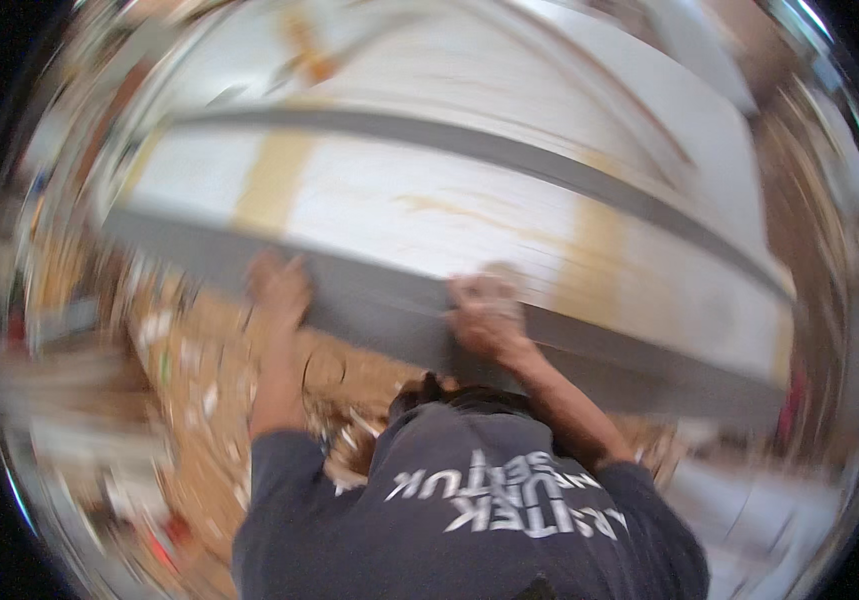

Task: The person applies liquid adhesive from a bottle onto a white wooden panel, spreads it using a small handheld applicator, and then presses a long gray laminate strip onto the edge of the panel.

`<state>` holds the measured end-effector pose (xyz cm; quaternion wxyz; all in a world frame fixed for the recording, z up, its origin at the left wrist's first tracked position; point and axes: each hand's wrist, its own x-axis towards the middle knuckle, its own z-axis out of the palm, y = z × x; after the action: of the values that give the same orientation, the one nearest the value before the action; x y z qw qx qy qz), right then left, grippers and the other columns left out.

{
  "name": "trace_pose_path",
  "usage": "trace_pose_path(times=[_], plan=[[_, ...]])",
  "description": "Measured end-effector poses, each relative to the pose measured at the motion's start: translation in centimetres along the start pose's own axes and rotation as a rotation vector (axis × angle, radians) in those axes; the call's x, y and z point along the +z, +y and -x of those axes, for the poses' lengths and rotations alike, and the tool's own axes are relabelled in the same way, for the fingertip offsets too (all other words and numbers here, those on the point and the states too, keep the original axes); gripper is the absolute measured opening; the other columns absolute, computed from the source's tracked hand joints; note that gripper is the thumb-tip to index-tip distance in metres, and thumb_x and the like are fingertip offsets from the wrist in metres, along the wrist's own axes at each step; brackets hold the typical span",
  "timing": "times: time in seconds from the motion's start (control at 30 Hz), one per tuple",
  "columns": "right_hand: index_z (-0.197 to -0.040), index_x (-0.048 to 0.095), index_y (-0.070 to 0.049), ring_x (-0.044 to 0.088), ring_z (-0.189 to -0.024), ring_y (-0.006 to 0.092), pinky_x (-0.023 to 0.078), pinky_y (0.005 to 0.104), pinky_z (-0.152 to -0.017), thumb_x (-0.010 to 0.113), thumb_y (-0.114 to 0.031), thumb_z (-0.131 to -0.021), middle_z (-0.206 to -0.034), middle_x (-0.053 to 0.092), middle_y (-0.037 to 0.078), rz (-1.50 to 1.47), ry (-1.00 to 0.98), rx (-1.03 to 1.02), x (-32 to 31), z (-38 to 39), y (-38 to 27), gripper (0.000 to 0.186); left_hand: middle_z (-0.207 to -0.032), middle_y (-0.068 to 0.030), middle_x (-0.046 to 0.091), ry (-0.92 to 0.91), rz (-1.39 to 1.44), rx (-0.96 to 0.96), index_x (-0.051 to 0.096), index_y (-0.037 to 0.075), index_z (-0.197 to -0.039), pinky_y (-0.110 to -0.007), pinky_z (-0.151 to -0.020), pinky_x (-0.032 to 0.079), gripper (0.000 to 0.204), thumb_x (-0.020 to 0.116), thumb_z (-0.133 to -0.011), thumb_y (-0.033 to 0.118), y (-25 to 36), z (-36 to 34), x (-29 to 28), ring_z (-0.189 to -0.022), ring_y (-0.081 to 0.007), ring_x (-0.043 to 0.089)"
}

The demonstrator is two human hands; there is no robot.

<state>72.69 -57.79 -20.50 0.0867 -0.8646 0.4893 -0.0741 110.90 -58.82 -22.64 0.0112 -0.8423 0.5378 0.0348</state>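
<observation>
A large white panel (429, 215) with grey edge bands and tan strips across it lies in front of me, badly blurred. My left hand (279, 288) sits on its near grey edge (379, 310), fingers curled over the rim. Further right, my right hand (489, 318) clasps the same edge, knuckles up and pale with dust; whether it also holds something small is lost in the blur. Both bare forearms come out of the sleeves of my dark printed shirt (469, 500) at the bottom.
Sawdust, wood shavings and small scraps cover the floor (199, 400) below the panel on the left. Blurred clutter lines the left rim. A pale grey surface (759, 510) shows at the lower right.
</observation>
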Motion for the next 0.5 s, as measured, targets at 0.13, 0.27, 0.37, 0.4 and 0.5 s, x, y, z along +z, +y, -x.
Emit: trace_pose_path(times=[0.13, 0.27, 0.37, 0.4, 0.5], plan=[[-0.134, 0.054, -0.004, 0.053, -0.119, 0.0388, 0.040, 0.0516, -0.104, 0.069, -0.033, -0.087, -0.129, 0.055, 0.020, -0.184, 0.062, -0.003, 1.1, -1.1, -1.2, 0.057, -0.142, -0.0239, 0.049, 0.085, -0.029, 0.075, 0.053, 0.002, -0.139, -0.051, -0.112, 0.034, 0.055, 0.051, -0.100, 0.040, -5.1, -0.2, 3.7, -0.131, -0.0417, 0.044], [-0.136, 0.054, -0.006, 0.050, -0.125, 0.0387, 0.039, 0.0501, -0.106, 0.072, -0.029, -0.086, -0.133, 0.052, 0.020, -0.241, 0.330, 0.036, 0.0, 2.5, 0.8, 0.058, -0.160, -0.0192, 0.031, 0.058, -0.102, -0.251, 0.031, 0.001, -0.153, -0.053, -0.117, 0.027, 0.077, 0.032, -0.103, 0.059, -4.9, 0.5, 2.6, -0.146, -0.0401, 0.030], [-0.136, 0.056, -0.008, 0.049, -0.125, 0.0376, 0.040, 0.0497, -0.106, 0.073, -0.030, -0.085, -0.131, 0.053, 0.020, -0.243, 0.453, 0.285, -1.8, 9.0, 5.1, 0.058, -0.162, -0.0143, 0.029, 0.076, -0.116, -0.274, 0.027, 0.003, -0.156, -0.053, -0.118, 0.026, 0.080, 0.030, -0.102, 0.063, -7.2, 0.7, 3.8, -0.148, -0.0389, 0.027], [-0.135, 0.056, -0.009, 0.050, -0.125, 0.0372, 0.040, 0.0497, -0.105, 0.074, -0.030, -0.085, -0.130, 0.053, 0.019, -0.220, 0.488, 0.370, -3.0, 11.7, 7.1, 0.057, -0.159, -0.0168, 0.033, 0.109, -0.112, -0.262, 0.032, 0.002, -0.153, -0.053, -0.117, 0.029, 0.078, 0.033, -0.102, 0.062, -7.2, 0.9, 3.9, -0.146, -0.0399, 0.030], [-0.129, 0.061, -0.010, 0.053, -0.120, 0.0365, 0.044, 0.0492, -0.102, 0.075, -0.027, -0.085, -0.124, 0.057, 0.018, -0.081, 0.612, 0.705, -5.0, 20.3, 13.5, 0.049, -0.111, -0.0194, 0.058, 0.721, -0.428, 0.154, 0.057, -0.006, -0.117, -0.038, -0.080, 0.048, 0.045, 0.054, -0.101, 0.036, 0.6, 2.8, 1.0, -0.096, -0.0301, 0.056]])
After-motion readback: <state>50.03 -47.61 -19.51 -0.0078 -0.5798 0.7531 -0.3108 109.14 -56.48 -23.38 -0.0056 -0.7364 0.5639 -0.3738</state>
